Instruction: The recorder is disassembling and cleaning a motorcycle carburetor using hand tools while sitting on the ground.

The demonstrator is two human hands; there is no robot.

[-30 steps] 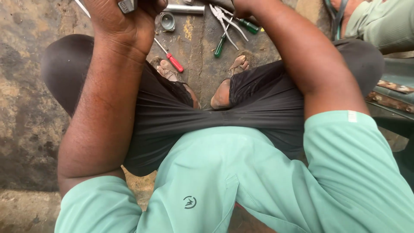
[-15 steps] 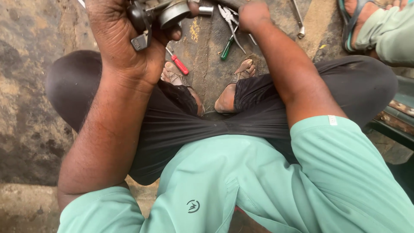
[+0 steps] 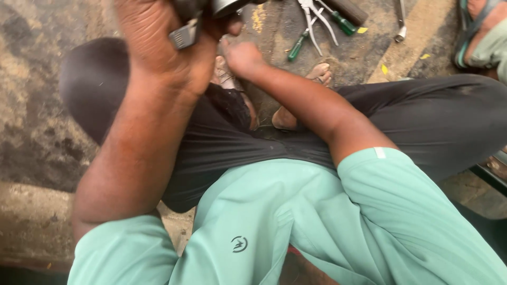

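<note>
Two hands are seen from the head camera: the left hand (image 3: pixel 158 47) is clenched around a grey metal part (image 3: pixel 211 13), raised above the knees. The right hand (image 3: pixel 243 57) is lowered beside the bare feet; its grip cannot be told. Pliers (image 3: pixel 314 16) and a green-handled screwdriver (image 3: pixel 298 45) are laid on the floor (image 3: pixel 31 105).

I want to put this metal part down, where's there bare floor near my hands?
Bare floor lies beyond your left knee. Ahead it's crowded: pliers, green screwdrivers, your right hand. Left hand grips the metal part.

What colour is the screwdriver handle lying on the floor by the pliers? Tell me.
Green, seen in the head view: screwdriver handle beside the pliers.
</note>
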